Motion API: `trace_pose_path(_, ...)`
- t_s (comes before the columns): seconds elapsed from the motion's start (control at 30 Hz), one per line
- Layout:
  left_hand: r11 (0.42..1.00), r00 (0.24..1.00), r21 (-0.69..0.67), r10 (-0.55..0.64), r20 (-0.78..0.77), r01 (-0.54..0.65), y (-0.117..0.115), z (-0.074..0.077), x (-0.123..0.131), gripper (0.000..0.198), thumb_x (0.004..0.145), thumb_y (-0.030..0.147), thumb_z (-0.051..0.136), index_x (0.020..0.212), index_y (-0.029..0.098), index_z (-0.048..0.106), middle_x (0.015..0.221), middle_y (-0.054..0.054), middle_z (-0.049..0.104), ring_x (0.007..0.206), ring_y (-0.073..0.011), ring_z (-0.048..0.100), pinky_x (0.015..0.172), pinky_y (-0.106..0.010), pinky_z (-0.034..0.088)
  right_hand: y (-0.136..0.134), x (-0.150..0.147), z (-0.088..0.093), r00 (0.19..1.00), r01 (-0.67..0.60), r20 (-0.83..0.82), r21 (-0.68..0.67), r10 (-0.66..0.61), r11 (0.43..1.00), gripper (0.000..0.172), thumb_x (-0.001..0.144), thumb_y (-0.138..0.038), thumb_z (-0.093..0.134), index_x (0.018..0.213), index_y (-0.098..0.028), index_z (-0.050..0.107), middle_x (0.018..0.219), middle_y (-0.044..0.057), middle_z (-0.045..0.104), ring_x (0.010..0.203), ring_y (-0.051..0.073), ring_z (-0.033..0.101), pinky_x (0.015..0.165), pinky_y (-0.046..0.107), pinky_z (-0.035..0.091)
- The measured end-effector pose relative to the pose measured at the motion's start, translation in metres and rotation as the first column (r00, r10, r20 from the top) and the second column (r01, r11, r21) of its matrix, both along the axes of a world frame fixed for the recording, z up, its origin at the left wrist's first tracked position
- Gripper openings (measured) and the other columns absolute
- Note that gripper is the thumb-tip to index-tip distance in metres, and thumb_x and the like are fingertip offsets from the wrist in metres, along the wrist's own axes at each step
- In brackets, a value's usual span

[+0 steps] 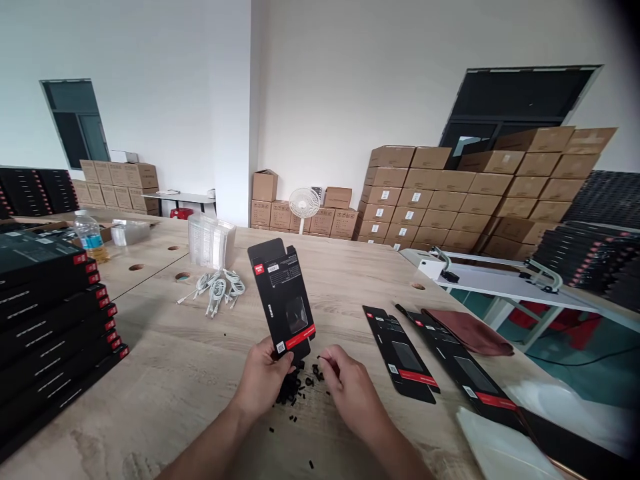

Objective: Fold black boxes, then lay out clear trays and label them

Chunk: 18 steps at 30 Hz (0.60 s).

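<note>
Boxes (437, 202) stand behind the carton (281, 293) left hand (263, 375) pinches; right hand (351, 385), beside it, nips a black piece (319, 357); leftward, a part-filled bottle (89, 235).

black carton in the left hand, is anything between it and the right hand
Nothing visible stands between the black carton, gripped low by the left hand, and the right hand. Small black pieces lie below on the tabletop.

A person's left hand (265, 377) and right hand (350, 383) are both bare. The forearms (215, 437) are uncovered too, tapering smoothly toward the hands.
</note>
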State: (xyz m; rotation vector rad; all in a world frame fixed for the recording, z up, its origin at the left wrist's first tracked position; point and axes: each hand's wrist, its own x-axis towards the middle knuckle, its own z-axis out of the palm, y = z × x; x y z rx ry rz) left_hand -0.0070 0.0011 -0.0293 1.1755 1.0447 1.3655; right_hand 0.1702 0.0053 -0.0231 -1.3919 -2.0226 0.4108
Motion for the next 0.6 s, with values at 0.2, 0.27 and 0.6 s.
trace_pose_path(0.2,0.979,0.979,0.198,-0.015,-0.204,0.056,-0.014,0.009,0.011,0.023,0.081,0.022,0.054,0.093,0.019,0.074,0.091,-0.005,0.067,0.088,-0.0209,0.059,0.083,-0.031,0.047,-0.01,-0.022,0.005,0.985,-0.095,-0.141,0.028,0.098,0.995,0.017,0.087,-0.027,0.046,0.073,-0.023,0.055,0.062,-0.001,0.058,0.055,0.015,0.05,0.053,0.025,0.034)
trace_pose_path(0.27,0.973,0.957,0.219,-0.006,-0.29,0.072,-0.016,0.009,0.013,0.023,0.081,0.019,0.052,0.087,0.02,0.074,0.087,-0.006,0.064,0.087,-0.0215,0.058,0.082,-0.031,0.045,-0.01,-0.021,0.007,0.992,-0.069,-0.101,0.02,0.071,0.997,0.017,0.085,-0.025,0.045,0.073,-0.023,0.056,0.065,0.0,0.061,0.057,0.016,0.053,0.054,0.025,0.035)
trace_pose_path(0.6,0.987,0.946,0.143,-0.025,-0.324,0.076,-0.016,0.008,0.016,0.024,0.081,0.018,0.051,0.086,0.021,0.073,0.083,-0.005,0.065,0.084,-0.0217,0.059,0.076,-0.031,0.043,-0.017,-0.027,0.007,0.996,-0.017,-0.089,0.011,0.018,1.0,0.016,0.086,-0.02,0.038,0.09,-0.023,0.053,0.076,0.003,0.065,0.065,0.019,0.061,0.06,0.028,0.041)
